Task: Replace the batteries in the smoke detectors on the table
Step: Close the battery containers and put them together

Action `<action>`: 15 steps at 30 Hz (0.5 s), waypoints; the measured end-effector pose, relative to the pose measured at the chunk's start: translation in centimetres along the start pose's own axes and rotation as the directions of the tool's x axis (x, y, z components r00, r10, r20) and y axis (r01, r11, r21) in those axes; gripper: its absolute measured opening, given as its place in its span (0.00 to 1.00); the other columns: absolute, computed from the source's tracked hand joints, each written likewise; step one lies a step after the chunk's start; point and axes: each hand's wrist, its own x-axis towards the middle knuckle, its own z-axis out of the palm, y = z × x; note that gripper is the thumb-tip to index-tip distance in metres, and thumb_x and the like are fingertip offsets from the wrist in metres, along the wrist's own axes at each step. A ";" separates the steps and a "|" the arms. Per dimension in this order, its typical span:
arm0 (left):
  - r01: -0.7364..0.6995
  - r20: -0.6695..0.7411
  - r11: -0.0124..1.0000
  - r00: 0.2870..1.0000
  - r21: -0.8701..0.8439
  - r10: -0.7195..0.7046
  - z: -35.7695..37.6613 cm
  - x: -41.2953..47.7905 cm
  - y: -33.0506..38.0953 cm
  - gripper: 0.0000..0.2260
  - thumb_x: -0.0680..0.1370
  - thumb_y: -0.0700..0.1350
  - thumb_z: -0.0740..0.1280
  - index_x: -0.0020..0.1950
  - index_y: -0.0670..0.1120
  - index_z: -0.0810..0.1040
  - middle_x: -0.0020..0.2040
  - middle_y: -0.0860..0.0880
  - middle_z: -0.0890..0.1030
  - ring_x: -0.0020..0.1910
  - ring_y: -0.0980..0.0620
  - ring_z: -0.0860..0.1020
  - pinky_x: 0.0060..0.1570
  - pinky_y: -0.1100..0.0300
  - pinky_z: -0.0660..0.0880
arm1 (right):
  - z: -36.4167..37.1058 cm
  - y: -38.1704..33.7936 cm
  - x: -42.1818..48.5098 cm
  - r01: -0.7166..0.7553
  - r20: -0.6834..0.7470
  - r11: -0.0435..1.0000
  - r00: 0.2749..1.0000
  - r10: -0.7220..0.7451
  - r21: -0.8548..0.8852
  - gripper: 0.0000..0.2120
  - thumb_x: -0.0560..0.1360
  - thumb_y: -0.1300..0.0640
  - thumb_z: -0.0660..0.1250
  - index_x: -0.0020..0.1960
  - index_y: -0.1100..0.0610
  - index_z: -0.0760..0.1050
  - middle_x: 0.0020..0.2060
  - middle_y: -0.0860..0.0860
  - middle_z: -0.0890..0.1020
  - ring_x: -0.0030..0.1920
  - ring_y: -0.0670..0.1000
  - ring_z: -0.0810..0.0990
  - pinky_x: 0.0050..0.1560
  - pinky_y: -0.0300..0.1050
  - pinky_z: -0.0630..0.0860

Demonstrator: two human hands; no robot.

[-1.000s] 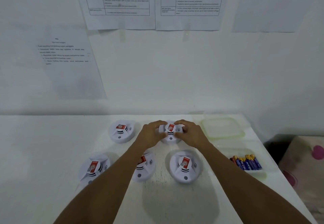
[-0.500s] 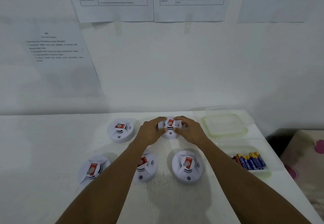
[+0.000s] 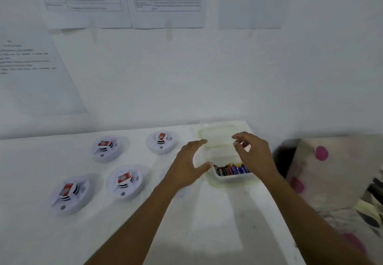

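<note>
Several white round smoke detectors lie on the white table (image 3: 207,227), each with a red label on top: two at the back (image 3: 107,150) (image 3: 161,141) and two nearer (image 3: 126,182) (image 3: 68,194). A clear plastic container (image 3: 228,180) at the right holds several batteries (image 3: 228,169). My left hand (image 3: 188,167) hovers just left of the container, fingers spread and empty. Above the container's far side is my right hand (image 3: 252,152), its fingers loosely curved and holding nothing. My left forearm covers the table between the detectors and the container.
The container's clear lid (image 3: 216,137) lies behind it near the wall. The table's right edge runs just past the container; beyond it sits a pale cushion with pink dots (image 3: 331,171). Printed sheets (image 3: 165,1) hang on the white wall.
Both hands have let go of the back detector and moved right to the battery container. The view has swung right, so the detectors now sit at the left.
</note>
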 end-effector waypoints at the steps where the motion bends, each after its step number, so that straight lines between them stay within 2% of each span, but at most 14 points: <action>1: 0.008 0.028 1.000 1.000 0.012 -0.008 0.9 0.0 0.7 0.32 0.73 0.55 0.73 0.74 0.57 0.64 0.73 0.57 0.68 0.71 0.57 0.65 0.70 0.60 0.62 | -0.9 1.5 -0.2 -0.030 -0.008 0.998 1.000 0.030 -0.051 0.08 0.76 0.59 0.68 0.53 0.50 0.80 0.45 0.43 0.81 0.44 0.47 0.77 0.48 0.40 0.73; 3: 0.047 0.080 0.999 0.996 0.024 -0.049 2.2 0.2 1.8 0.40 0.70 0.57 0.76 0.76 0.58 0.59 0.75 0.57 0.64 0.73 0.57 0.61 0.70 0.61 0.58 | -2.2 4.0 -0.6 -0.108 -0.002 0.989 0.994 0.108 -0.103 0.10 0.76 0.58 0.67 0.57 0.51 0.78 0.49 0.47 0.79 0.49 0.51 0.77 0.51 0.44 0.72; 5: 0.088 0.114 0.996 0.989 0.025 -0.090 3.2 0.3 2.6 0.46 0.66 0.58 0.78 0.77 0.58 0.56 0.77 0.57 0.61 0.75 0.57 0.59 0.72 0.58 0.58 | -2.7 5.5 -1.1 -0.165 0.028 0.985 0.986 0.166 -0.056 0.12 0.77 0.58 0.67 0.60 0.52 0.77 0.53 0.49 0.79 0.49 0.51 0.78 0.52 0.43 0.72; 8: 0.136 0.129 0.991 0.983 -0.010 -0.134 4.4 0.6 3.5 0.51 0.62 0.56 0.81 0.78 0.57 0.55 0.77 0.55 0.60 0.75 0.55 0.60 0.73 0.54 0.61 | -2.9 6.1 -1.6 -0.154 0.053 0.988 0.987 0.154 0.011 0.14 0.78 0.60 0.65 0.63 0.52 0.75 0.56 0.49 0.79 0.48 0.49 0.79 0.51 0.41 0.72; 10: 0.139 0.114 0.990 0.984 -0.029 -0.135 5.1 0.6 3.6 0.51 0.61 0.54 0.82 0.78 0.56 0.56 0.75 0.54 0.62 0.73 0.53 0.63 0.71 0.55 0.65 | -3.1 6.6 -1.6 -0.151 0.058 0.987 0.987 0.148 0.052 0.14 0.78 0.60 0.65 0.63 0.52 0.74 0.55 0.48 0.80 0.47 0.49 0.80 0.51 0.42 0.74; 13: 0.146 0.057 0.987 0.988 -0.066 -0.143 5.3 0.4 3.6 0.50 0.62 0.49 0.83 0.76 0.55 0.58 0.70 0.53 0.64 0.67 0.55 0.69 0.62 0.63 0.69 | -3.8 7.6 -1.5 -0.216 0.057 0.953 0.976 0.208 0.212 0.11 0.79 0.58 0.63 0.60 0.51 0.76 0.51 0.47 0.81 0.46 0.50 0.82 0.52 0.50 0.80; 15: 0.137 0.029 0.988 0.990 -0.077 -0.135 4.9 0.1 3.3 0.48 0.62 0.48 0.83 0.75 0.55 0.59 0.69 0.55 0.64 0.65 0.57 0.69 0.63 0.61 0.69 | -4.2 8.3 -1.5 -0.262 0.064 0.941 0.965 0.254 0.215 0.10 0.80 0.57 0.62 0.59 0.51 0.76 0.50 0.47 0.81 0.47 0.51 0.81 0.51 0.48 0.79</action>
